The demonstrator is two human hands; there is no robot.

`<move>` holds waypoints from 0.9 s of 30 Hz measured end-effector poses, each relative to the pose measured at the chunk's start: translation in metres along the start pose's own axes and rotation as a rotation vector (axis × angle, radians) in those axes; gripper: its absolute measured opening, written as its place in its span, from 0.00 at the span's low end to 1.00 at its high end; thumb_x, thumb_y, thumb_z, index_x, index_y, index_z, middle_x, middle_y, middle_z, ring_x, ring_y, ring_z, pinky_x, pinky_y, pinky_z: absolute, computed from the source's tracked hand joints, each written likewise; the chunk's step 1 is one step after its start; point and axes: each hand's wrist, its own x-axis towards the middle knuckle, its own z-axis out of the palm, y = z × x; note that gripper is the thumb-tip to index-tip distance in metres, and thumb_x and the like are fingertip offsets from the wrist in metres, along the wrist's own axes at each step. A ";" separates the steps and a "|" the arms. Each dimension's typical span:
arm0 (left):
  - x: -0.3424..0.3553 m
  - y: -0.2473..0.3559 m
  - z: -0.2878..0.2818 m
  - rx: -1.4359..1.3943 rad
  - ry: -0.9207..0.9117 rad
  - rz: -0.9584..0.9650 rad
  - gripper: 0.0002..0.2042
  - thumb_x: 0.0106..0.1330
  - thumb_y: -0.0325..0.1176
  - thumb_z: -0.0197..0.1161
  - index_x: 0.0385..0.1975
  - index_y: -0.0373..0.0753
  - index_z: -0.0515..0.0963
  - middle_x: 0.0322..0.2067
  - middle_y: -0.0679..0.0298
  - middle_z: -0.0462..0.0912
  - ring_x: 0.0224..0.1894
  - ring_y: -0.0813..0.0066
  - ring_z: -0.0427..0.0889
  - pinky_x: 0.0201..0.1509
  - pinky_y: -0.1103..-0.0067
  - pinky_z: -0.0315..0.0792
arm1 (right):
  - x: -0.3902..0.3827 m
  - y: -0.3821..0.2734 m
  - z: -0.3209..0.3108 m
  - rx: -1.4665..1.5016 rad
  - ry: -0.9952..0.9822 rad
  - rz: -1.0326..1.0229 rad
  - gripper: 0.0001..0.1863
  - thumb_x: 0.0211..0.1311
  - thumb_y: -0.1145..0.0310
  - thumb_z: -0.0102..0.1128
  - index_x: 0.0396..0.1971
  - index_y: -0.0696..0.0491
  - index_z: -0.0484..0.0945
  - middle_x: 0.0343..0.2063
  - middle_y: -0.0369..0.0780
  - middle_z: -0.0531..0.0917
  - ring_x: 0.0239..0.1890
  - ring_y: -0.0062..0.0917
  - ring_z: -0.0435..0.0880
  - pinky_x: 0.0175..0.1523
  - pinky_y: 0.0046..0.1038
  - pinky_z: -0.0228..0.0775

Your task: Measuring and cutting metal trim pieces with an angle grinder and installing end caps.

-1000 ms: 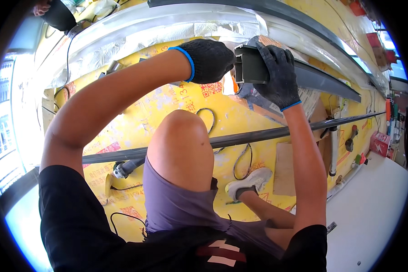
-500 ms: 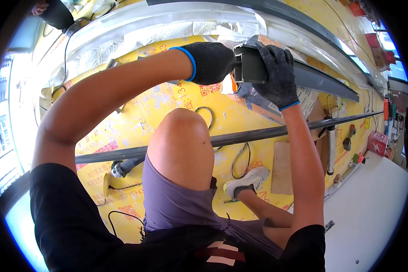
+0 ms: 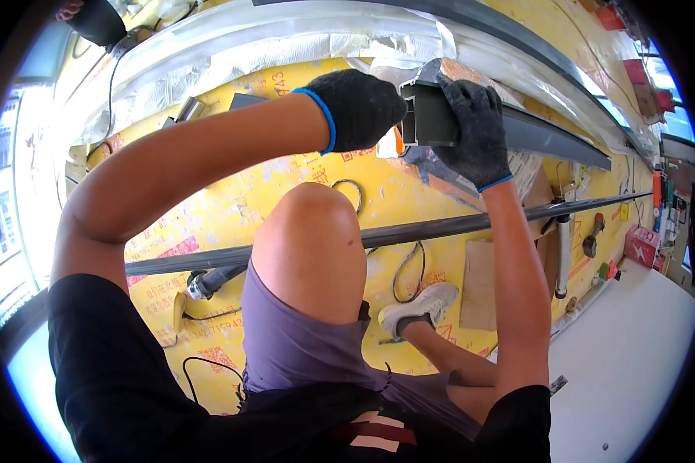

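A dark grey metal profile point(image 3: 434, 116) with a hollow, ribbed end points toward my left side, its long body running back to the right. My right hand point(image 3: 475, 133), in a black glove with a blue cuff, is wrapped over the profile near this end. At the open end is my left hand point(image 3: 358, 112), gloved the same way and closed in a fist, its fingertips against the ribbed edge. Whatever it may hold is hidden by the glove. Just below the profile's end a bit of orange point(image 3: 399, 141) shows.
A long dark bar point(image 3: 432, 228) crosses the yellow printed floor sheet point(image 3: 232, 204) by my knee. An angle grinder point(image 3: 205, 284) lies at left, cables around it. Plastic-wrapped profiles point(image 3: 286, 58) lie beyond; cardboard point(image 3: 479, 285) and a white panel point(image 3: 625, 347) are at right.
My left fist has shifted slightly right and down at the profile's end, its wrist turning a little. My right hand keeps its grip, almost unmoved.
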 end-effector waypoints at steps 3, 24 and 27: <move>-0.012 0.007 0.017 -0.031 0.111 0.160 0.03 0.64 0.31 0.62 0.33 0.41 0.82 0.25 0.56 0.85 0.31 0.56 0.88 0.34 0.64 0.81 | 0.003 0.000 0.000 0.000 0.003 -0.016 0.46 0.39 0.60 0.78 0.67 0.46 0.75 0.53 0.46 0.77 0.57 0.48 0.76 0.67 0.51 0.64; 0.010 -0.015 -0.021 0.064 -0.050 -0.046 0.08 0.58 0.31 0.67 0.36 0.39 0.87 0.36 0.51 0.89 0.40 0.51 0.90 0.45 0.60 0.84 | 0.004 -0.004 0.000 0.018 0.006 -0.030 0.45 0.41 0.62 0.75 0.68 0.47 0.75 0.52 0.46 0.78 0.57 0.46 0.76 0.66 0.50 0.64; 0.014 -0.011 -0.023 0.036 -0.104 -0.054 0.08 0.57 0.31 0.67 0.36 0.39 0.87 0.36 0.51 0.89 0.41 0.52 0.90 0.46 0.61 0.84 | 0.000 -0.004 -0.002 0.015 0.000 -0.019 0.45 0.42 0.61 0.75 0.68 0.47 0.75 0.51 0.46 0.77 0.56 0.46 0.76 0.67 0.50 0.63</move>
